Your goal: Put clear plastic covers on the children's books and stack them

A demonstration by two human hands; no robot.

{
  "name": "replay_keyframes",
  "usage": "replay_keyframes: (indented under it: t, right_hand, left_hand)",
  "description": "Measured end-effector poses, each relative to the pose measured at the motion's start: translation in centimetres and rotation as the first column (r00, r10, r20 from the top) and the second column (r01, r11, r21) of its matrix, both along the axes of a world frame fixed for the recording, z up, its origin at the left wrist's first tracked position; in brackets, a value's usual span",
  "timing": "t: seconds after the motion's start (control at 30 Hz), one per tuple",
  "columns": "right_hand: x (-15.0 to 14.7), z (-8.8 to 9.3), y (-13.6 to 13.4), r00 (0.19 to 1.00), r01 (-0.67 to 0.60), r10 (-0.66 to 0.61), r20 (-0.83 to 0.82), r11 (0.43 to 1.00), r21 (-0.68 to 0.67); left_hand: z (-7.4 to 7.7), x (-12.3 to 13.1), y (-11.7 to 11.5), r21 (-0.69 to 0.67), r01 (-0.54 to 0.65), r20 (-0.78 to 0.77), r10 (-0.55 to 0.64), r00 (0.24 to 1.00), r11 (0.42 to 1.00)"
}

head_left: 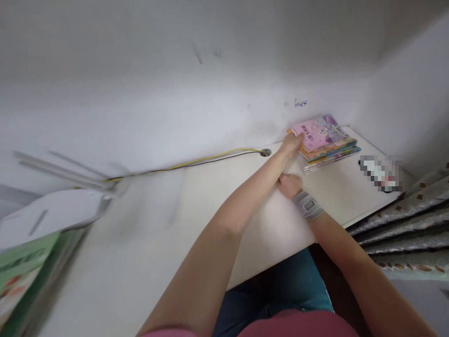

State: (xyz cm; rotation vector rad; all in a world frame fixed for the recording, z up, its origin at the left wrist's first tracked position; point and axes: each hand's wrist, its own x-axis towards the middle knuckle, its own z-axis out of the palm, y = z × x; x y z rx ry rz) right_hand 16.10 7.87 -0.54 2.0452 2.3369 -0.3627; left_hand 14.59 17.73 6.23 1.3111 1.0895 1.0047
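My left hand [292, 142] reaches to the near left end of a stack of thin books [310, 155], its fingers closed over the corner of the pink book [320, 132] on top. The cover is pink with a cartoon picture on its right part. The far side of this hand's grip is hidden. Just below my left wrist, my right hand [290, 185] is curled closed over the white desk [210, 196]. Whether anything is inside its fingers cannot be seen. A grey band [308, 205] is around the right wrist.
A black-and-yellow cable pair [210, 157] runs along the wall into a round desk hole [265, 152]. At right lies a pixelated flat object [380, 174], beside a grey patterned curtain [414, 220]. Blurred green books [28, 267] and a white object [63, 210] are at left.
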Motion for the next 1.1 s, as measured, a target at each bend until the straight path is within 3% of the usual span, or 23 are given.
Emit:
replay_keyframes:
  t: [0.1,0.17,0.23,0.3,0.37,0.4,0.43,0.5,0.6,0.87,1.1]
  right_hand:
    - [-0.3,0.2,-0.3,1.000,0.012,-0.012,0.025,0.999,0.030]
    - [-0.2,0.4,-0.5,0.999,0.010,-0.011,0.036,0.999,0.032]
    - [-0.1,0.6,-0.5,0.999,-0.011,0.010,0.040,1.000,0.011]
    - [0.1,0.7,-0.4,0.998,-0.046,0.047,0.037,0.999,-0.017]
    - [0.2,0.5,-0.3,0.998,-0.057,0.059,0.037,0.998,-0.030]
    - [0.3,0.3,-0.3,0.998,-0.051,0.053,0.041,0.998,-0.028]
    - [0.3,0.0,-0.4,0.998,-0.015,0.014,0.053,1.000,0.014]
    - [0.3,-0.7,-0.5,0.997,0.029,-0.034,0.064,0.997,0.077]
    - [0.6,-1.4,-0.6,0.997,0.041,-0.046,0.059,0.995,0.091]
    - [1.1,-2.0,-0.6,0.996,0.045,-0.055,0.066,0.988,0.150]
    - [1.5,-1.5,-0.5,0.997,0.058,-0.065,0.035,0.984,0.171]
  left_hand:
    - [0.5,-5.7,-3.0,0.221,0.001,-0.163,0.036,0.986,0.975]
    - [0.1,-11.0,-5.5,0.391,0.054,-0.391,0.112,0.914,0.919]
    - [-0.9,-16.9,-8.4,0.489,0.155,-0.663,0.250,0.705,0.859]
    - [-2.4,-22.8,-11.4,0.430,0.132,-0.839,0.340,0.426,0.893]
    - [-4.1,-28.0,-14.3,0.343,-0.048,-0.929,0.347,0.127,0.938]
    - [-4.8,-30.2,-15.5,0.304,-0.148,-0.950,0.311,0.025,0.941]
    - [-5.5,-32.0,-16.6,0.255,-0.226,-0.967,0.255,-0.030,0.940]
    - [-6.4,-34.7,-18.3,0.178,-0.298,-0.984,0.171,-0.051,0.938]
    - [-7.0,-36.5,-19.6,0.148,-0.275,-0.989,0.146,-0.027,0.950]
    - [-6.7,-35.2,-20.1,0.199,-0.180,-0.976,0.211,0.051,0.963]
    - [-5.7,-36.0,-20.1,0.190,-0.243,-0.968,0.222,0.115,0.951]
